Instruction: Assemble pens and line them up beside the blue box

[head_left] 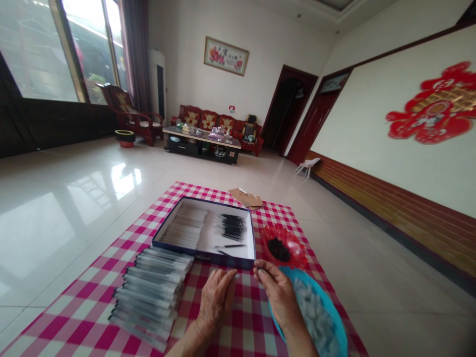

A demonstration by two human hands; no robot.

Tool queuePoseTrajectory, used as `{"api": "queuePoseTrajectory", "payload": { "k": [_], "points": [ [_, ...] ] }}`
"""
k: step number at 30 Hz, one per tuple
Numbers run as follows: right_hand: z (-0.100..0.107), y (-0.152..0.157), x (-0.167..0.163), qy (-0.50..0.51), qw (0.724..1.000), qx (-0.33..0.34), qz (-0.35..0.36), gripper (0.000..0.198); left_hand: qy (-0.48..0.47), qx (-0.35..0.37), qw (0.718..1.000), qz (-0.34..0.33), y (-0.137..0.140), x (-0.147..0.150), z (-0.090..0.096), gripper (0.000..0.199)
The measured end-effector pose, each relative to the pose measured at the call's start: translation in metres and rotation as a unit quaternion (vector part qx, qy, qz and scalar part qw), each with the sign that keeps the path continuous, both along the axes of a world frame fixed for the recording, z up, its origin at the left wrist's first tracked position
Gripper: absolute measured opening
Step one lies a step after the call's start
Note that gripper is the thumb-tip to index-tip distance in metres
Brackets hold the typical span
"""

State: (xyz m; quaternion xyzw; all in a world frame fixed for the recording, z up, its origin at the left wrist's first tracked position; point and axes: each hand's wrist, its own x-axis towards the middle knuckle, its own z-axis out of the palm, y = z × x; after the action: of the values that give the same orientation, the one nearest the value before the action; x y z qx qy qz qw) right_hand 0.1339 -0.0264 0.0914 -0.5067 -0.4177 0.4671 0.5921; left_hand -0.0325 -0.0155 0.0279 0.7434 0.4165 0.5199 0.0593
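Head view, near to far. Left hand (215,297) and right hand (277,292) meet over the checked cloth (241,327), fingers pinched around something thin between them; too small to tell what it is or how firmly it is held. Right forearm lies over a blue bowl (330,317) of small white pieces. Left of the hands, a stack of clear-sleeved pens (150,292). Just beyond the hands, a shallow box (203,257) holding white tubes (186,225) on the left, black refills (232,227) on the right. Beside the box's right edge, a red dish (293,248) with dark bits. Further off, cardboard (247,198) at the cloth's far edge, then coffee table (203,141) and sofa (208,120).
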Motion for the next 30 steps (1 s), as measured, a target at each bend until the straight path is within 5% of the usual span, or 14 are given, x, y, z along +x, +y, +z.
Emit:
{"api": "queuePoseTrajectory", "payload": {
  "k": [7,13,30],
  "points": [
    [-0.012,-0.013,-0.026,0.142,0.989,-0.025,-0.022,0.032,-0.009,-0.003,1.0,-0.017,-0.001,-0.001,0.002,0.026],
    [-0.034,-0.014,-0.028,0.065,0.998,-0.003,-0.02,0.029,-0.008,-0.003,1.0,-0.025,-0.001,0.0,-0.004,0.025],
    [-0.043,-0.015,-0.036,-0.036,0.999,0.007,-0.015,0.029,-0.023,-0.007,0.999,-0.033,-0.004,0.001,-0.001,0.025]
  ]
}}
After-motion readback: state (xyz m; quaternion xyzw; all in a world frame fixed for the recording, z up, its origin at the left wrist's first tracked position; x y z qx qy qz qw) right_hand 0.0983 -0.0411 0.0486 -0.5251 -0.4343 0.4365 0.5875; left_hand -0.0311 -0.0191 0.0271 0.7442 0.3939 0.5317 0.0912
